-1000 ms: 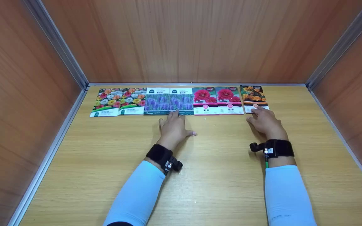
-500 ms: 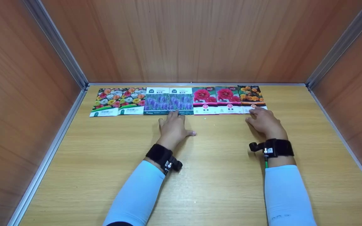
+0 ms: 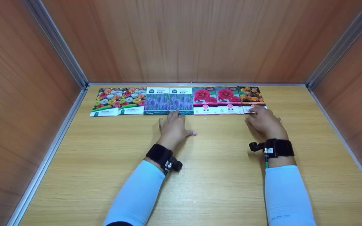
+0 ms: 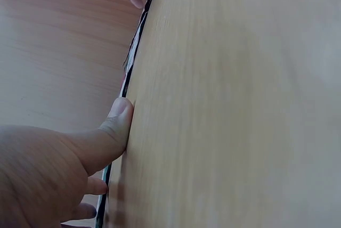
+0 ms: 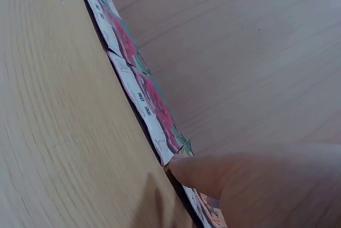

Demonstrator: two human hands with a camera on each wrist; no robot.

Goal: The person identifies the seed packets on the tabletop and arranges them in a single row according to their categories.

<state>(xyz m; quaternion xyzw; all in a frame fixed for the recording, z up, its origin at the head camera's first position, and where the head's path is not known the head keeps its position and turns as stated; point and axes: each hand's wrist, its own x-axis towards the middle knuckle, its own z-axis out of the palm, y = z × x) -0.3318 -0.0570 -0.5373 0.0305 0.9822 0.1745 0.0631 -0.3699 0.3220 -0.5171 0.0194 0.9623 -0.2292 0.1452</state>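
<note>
A row of seed packets lies flat along the back of the table in the head view. My left hand rests its fingertips on the bottom edge of the right purple-flower packet, its thumb spread to the right. A twin purple-flower packet lies beside it. At the row's right end, my right hand touches the lower part of the orange-flower packet with its fingers, partly covering it. This packet meets the right red-flower packet. In the right wrist view, a finger lies at the packets' junction.
Another red-flower packet lies mid-row. Two mixed-flower packets form the left end. A wood-grain back wall stands close behind the row, with side walls left and right. The wooden table spreads in front.
The orange-flower packet has slid slightly left, closing its gap with the red-flower packet, and its top edge has come down a little. My right hand shifted slightly left; my left hand stayed put.
</note>
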